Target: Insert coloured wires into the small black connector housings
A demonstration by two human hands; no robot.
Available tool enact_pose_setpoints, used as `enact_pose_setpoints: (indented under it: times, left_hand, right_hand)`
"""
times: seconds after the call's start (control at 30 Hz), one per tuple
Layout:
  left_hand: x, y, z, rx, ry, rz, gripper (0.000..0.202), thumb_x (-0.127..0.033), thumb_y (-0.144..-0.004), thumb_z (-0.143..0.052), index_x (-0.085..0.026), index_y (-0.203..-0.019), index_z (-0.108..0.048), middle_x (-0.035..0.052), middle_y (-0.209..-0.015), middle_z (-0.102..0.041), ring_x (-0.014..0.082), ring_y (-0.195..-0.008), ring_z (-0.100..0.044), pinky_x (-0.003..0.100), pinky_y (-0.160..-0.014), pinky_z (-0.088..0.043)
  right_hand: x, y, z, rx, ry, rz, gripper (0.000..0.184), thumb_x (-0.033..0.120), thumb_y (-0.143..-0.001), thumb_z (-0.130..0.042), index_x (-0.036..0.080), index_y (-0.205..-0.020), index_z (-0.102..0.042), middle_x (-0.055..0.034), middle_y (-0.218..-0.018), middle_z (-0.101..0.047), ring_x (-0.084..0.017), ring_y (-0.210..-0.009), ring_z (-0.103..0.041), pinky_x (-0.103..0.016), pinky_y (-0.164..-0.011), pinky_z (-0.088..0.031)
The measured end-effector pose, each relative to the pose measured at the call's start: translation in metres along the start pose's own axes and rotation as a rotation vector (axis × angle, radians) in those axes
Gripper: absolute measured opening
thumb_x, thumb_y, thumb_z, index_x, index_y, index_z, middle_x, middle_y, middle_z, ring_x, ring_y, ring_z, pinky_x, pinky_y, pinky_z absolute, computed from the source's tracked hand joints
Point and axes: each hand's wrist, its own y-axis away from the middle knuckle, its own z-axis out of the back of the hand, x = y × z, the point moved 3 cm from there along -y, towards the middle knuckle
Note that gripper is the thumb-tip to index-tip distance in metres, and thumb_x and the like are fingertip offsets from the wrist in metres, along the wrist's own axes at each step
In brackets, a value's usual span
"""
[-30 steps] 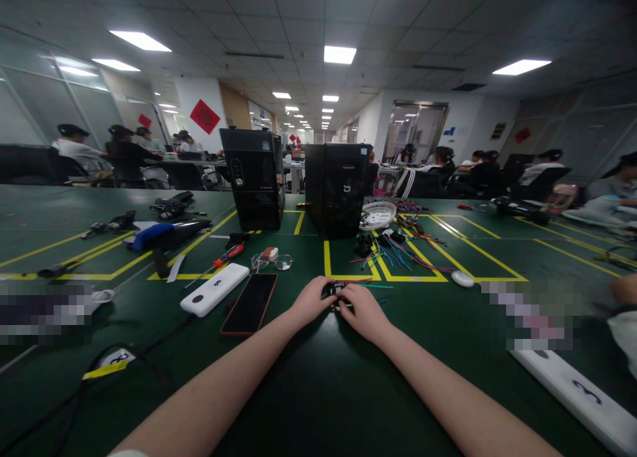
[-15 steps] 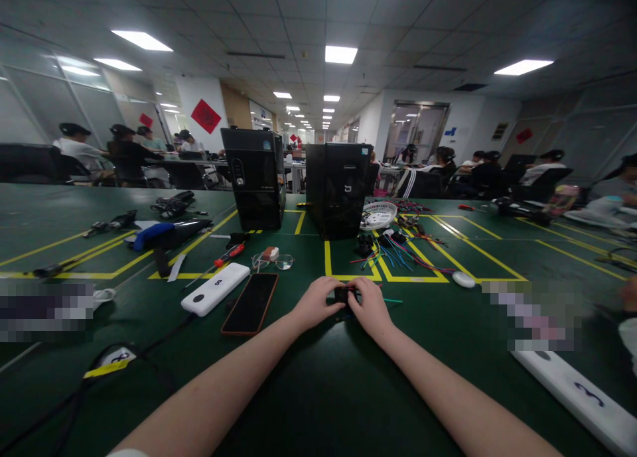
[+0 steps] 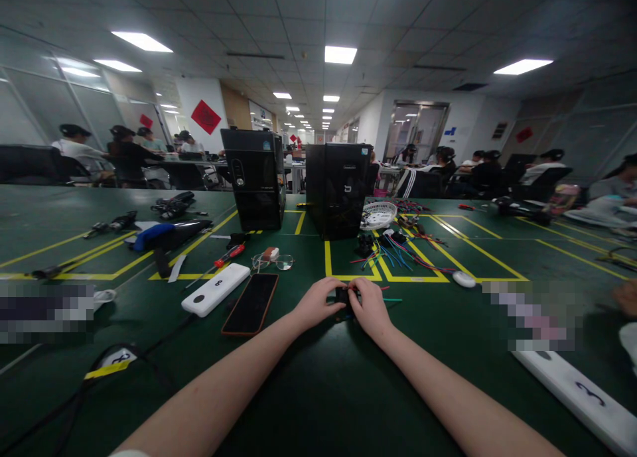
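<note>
Just in front of me, my left hand (image 3: 316,302) and my right hand (image 3: 371,309) meet over the green tabletop. Between them they grip a small black block (image 3: 342,296), fingers curled around it from both sides. A green wire (image 3: 393,300) and a short red wire stick out to the right of my right hand. The fingers cover much of the block, so its exact kind is unclear. Beyond my hands lie black parts (image 3: 365,246) with several coloured wires (image 3: 393,253). A phone (image 3: 250,304) rests to the left of my left hand.
Two black computer towers (image 3: 255,185) stand at the back, with a white basket (image 3: 379,215) beside the right one. To the left are a white power strip (image 3: 215,290), glasses (image 3: 283,262) and a screwdriver (image 3: 229,255). Another power strip (image 3: 577,391) and a white mouse (image 3: 464,280) are right.
My right fingers have shifted slightly on the black block, and a little more of the red wire shows. Both hands stay in the same place.
</note>
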Motion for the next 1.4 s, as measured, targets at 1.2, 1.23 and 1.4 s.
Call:
enact_pose_setpoints:
  times: [1.2,1.23,1.4]
  left_hand:
    - [0.013,0.0,-0.004,0.018,-0.054,0.053,0.039,-0.03,-0.069,-0.07,-0.023,-0.105,-0.058,0.0047,-0.111,-0.061,0.0231,-0.108,-0.053,0.046,-0.105,-0.021]
    - [0.014,0.0,-0.004,0.023,-0.042,0.064,0.038,-0.029,-0.069,-0.07,-0.023,-0.105,-0.058,0.0046,-0.11,-0.062,0.0232,-0.107,-0.053,0.046,-0.105,-0.022]
    - [0.019,0.0,-0.002,0.024,-0.018,0.126,0.035,-0.026,-0.07,-0.069,-0.023,-0.104,-0.06,0.0044,-0.107,-0.063,0.0238,-0.103,-0.056,0.047,-0.104,-0.024]
  right_hand:
    - [-0.004,-0.007,0.007,0.009,-0.071,0.028,0.007,0.019,-0.078,-0.053,0.02,-0.075,-0.058,-0.0056,-0.093,-0.054,-0.02,-0.091,-0.05,-0.038,-0.082,-0.037]
    - [-0.006,-0.01,0.009,-0.001,-0.115,0.009,0.007,0.02,-0.079,-0.052,0.02,-0.074,-0.057,-0.0055,-0.091,-0.054,-0.02,-0.089,-0.051,-0.037,-0.081,-0.039]
    - [-0.007,-0.019,0.035,-0.139,-0.167,-0.005,0.007,0.021,-0.081,-0.05,0.019,-0.076,-0.055,-0.0058,-0.087,-0.054,-0.019,-0.087,-0.051,-0.034,-0.08,-0.04]
